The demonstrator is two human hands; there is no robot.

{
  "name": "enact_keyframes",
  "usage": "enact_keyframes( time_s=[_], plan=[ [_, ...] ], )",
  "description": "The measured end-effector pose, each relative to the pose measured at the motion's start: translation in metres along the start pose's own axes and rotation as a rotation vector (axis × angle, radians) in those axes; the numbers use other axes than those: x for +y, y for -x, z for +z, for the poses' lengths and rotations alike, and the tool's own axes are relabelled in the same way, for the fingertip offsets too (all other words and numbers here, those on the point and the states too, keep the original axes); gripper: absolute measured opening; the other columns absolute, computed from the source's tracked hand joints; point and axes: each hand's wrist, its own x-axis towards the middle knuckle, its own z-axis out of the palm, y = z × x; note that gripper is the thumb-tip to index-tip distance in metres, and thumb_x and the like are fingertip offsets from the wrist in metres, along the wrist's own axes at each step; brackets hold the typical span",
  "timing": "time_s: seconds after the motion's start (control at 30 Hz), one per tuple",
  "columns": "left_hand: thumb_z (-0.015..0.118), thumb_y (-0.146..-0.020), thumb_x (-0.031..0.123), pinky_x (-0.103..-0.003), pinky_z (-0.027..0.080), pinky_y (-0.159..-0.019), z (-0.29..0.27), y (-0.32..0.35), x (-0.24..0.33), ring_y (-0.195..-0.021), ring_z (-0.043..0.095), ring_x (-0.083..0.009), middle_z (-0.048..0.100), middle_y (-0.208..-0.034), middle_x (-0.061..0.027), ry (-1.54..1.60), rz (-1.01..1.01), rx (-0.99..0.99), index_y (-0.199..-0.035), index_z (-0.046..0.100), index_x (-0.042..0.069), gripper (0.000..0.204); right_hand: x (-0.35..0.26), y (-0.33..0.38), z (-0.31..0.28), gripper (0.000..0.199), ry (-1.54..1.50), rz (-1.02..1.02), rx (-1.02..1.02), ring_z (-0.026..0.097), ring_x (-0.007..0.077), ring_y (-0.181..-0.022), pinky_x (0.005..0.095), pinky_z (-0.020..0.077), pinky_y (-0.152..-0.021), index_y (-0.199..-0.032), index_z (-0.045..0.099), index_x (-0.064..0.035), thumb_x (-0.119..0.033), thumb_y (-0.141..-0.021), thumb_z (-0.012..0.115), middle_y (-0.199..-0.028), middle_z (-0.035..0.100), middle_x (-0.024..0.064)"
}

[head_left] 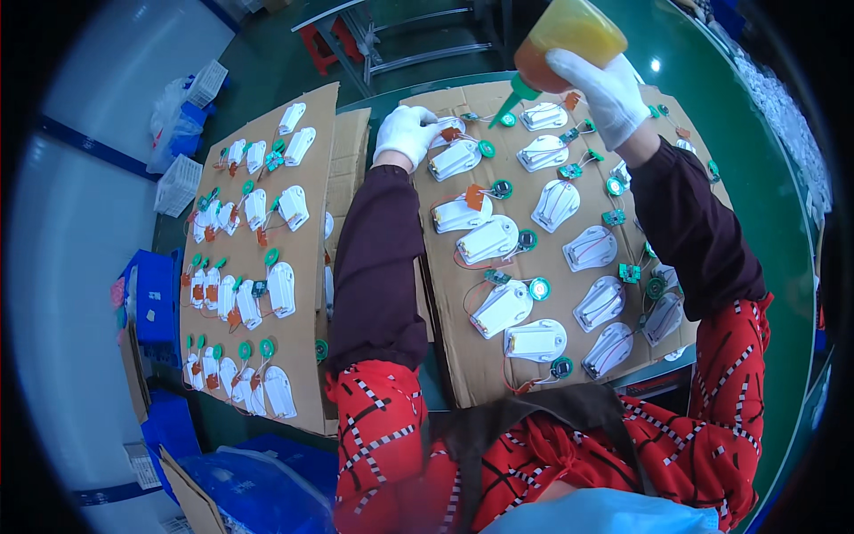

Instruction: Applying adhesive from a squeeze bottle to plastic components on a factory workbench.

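Note:
My right hand [607,93], in a white glove, grips an orange squeeze bottle [569,40] tipped so that its green nozzle [511,100] points down-left at the far end of a cardboard sheet [471,369]. My left hand [406,132], also gloved, presses on a white plastic housing [454,158] at the sheet's far left, just left of the nozzle tip. Several white housings with wired green round parts and orange tabs lie in rows over the sheet.
A second cardboard sheet [307,160] to the left carries several more white housings. Blue crates [156,303] and white baskets [178,184] stand on the floor at the far left. A green table surface [756,205] runs along the right, and a red stool [318,43] stands beyond.

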Motion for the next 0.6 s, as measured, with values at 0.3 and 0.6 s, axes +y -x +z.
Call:
enact_keyframes(
  time_s=[0.3,0.6],
  plan=[
    [0.056,-0.081,0.021,-0.037,0.047,-0.079,-0.009,0.002,0.014,-0.086,0.060,-0.0296,0.062,-0.095,-0.0146,-0.206,0.063,-0.036,-0.094,0.068,0.011,0.020,-0.010,-0.033,0.049,0.042,-0.322,-0.010,0.025,0.057,0.0114,-0.087,0.0263,0.0461,-0.077,-0.106,0.057,-0.0033,-0.016,-0.070,0.075,-0.097,0.062,0.0047],
    [0.051,-0.081,0.019,-0.038,0.047,-0.077,0.021,0.000,-0.005,-0.087,0.059,-0.0308,0.062,-0.088,-0.0151,-0.024,0.048,0.286,-0.096,0.064,0.007,0.023,0.019,-0.037,0.057,0.046,-0.001,-0.068,0.055,0.056,0.0160,-0.092,0.0276,0.0444,-0.078,-0.112,0.053,-0.0052,-0.035,-0.079,0.066,-0.100,0.058,0.0068]
  ],
)
